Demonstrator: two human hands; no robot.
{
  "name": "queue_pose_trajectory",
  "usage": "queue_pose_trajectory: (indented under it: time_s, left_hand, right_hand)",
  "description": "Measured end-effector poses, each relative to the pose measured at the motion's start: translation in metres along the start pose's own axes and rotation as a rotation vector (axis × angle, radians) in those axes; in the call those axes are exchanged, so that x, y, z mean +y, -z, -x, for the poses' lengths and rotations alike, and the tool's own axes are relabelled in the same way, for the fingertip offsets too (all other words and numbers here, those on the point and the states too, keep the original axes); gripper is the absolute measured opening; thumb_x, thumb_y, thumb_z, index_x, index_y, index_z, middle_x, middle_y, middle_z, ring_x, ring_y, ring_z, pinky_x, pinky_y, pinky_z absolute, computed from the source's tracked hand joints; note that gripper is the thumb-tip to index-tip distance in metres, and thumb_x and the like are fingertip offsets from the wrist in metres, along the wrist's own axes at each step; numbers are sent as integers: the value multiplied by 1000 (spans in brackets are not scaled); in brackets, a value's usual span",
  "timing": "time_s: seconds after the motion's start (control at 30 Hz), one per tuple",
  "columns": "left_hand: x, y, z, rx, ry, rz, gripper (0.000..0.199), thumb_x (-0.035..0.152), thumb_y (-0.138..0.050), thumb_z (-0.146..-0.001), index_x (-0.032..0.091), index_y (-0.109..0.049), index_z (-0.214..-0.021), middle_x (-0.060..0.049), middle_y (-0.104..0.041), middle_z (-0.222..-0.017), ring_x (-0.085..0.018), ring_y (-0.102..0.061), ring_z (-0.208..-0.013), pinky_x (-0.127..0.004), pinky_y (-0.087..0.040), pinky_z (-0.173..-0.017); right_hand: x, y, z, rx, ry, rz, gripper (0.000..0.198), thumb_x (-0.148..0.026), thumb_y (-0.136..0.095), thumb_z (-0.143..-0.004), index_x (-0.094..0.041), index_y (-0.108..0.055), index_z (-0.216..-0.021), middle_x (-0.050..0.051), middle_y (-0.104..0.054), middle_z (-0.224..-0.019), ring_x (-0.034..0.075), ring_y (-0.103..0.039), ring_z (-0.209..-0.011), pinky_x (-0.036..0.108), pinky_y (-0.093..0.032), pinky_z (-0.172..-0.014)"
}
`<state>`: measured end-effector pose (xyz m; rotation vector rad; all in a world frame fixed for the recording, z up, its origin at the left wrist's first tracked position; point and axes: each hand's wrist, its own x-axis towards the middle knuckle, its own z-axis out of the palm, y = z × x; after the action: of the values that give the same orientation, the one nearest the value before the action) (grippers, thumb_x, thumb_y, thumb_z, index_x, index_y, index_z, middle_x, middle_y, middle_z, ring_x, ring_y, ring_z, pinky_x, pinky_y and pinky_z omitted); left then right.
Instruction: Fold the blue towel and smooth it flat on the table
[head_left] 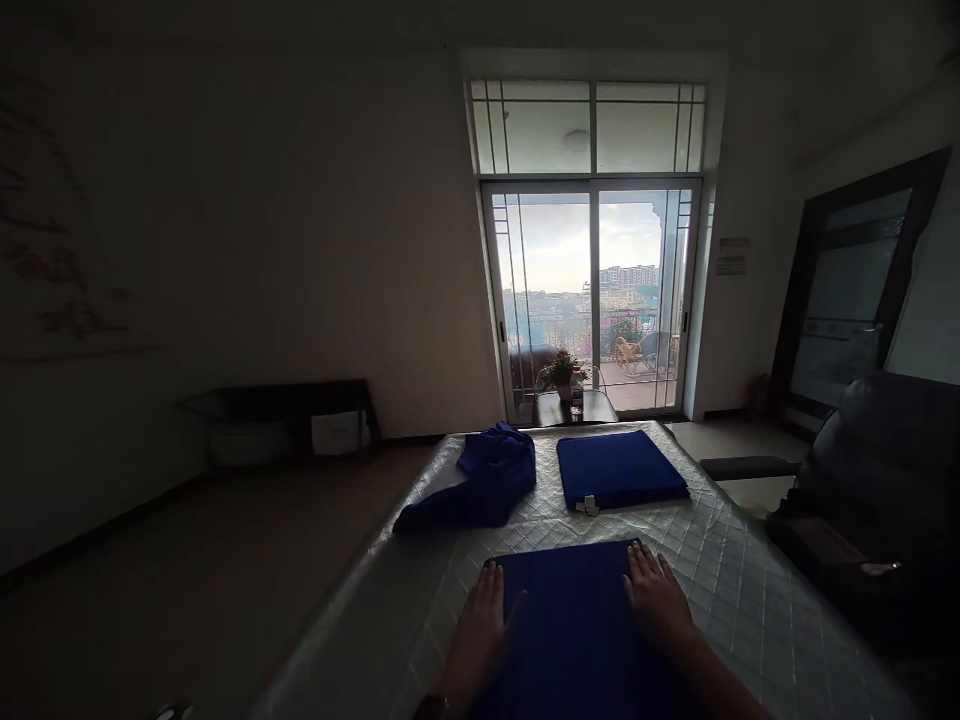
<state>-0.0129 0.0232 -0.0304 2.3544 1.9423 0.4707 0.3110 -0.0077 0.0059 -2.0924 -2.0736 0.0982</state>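
Observation:
A dark blue folded cloth (pixel 566 620) lies flat on the quilted silvery table cover (pixel 750 600) in front of me. My left hand (pixel 482 615) rests along its left edge, fingers stretched forward. On the far right corner lies my right hand (pixel 656 590), flat with the fingers extended. Neither hand grips anything. Beyond them, a neat stack of folded blue cloth (pixel 619 465) with small white tags (pixel 588 505) sits to the right. A crumpled blue cloth (pixel 487 480) is heaped to the left, partly draped towards the table's left edge.
A black office chair (pixel 870 500) stands close on the right. Past the far end are a small table (pixel 592 408) with a potted plant (pixel 561 370) and a bottle (pixel 577 390), before a glass sliding door (pixel 645 290). A low dark rack (pixel 285 425) is by the left wall.

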Motion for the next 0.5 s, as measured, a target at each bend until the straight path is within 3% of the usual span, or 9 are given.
queue_pose_trajectory:
  time_s: [0.17,0.27,0.37,0.5]
  left_hand:
    - [-3,-3,0,11,-5,32,86,68,-21,-102,5,-39,-158,-19,-31,-167,-33,-32,-155,-50,-34,-125]
    - [-4,-5,-1,24,-14,45,86,68,-23,-102,5,-42,-157,-19,-34,-167,-33,-32,-155,-49,-33,-125]
    - [-3,-6,0,33,-25,37,86,68,-24,-102,4,-43,-156,-20,-35,-166,-34,-34,-154,-50,-34,-124]
    - [-6,-5,-1,12,-35,-3,89,66,-23,-102,-2,-37,-157,-22,-32,-166,-33,-31,-155,-49,-32,-125]
  right_hand:
    - [-1,2,13,-7,9,-17,66,-33,-25,-100,-2,-41,-155,16,-33,-165,28,-24,-157,51,-18,-129]
    - [0,0,31,-30,2,-51,66,-38,-25,-101,-8,-41,-157,12,-32,-166,27,-24,-157,50,-21,-129]
    - [-3,-1,46,-72,-32,-77,67,-47,-27,-102,-15,-36,-160,6,-24,-169,25,-19,-158,48,-21,-129]
    - [-6,0,52,-120,-62,-82,73,-51,-25,-102,-12,-26,-163,6,-15,-170,25,-13,-159,46,-17,-130]
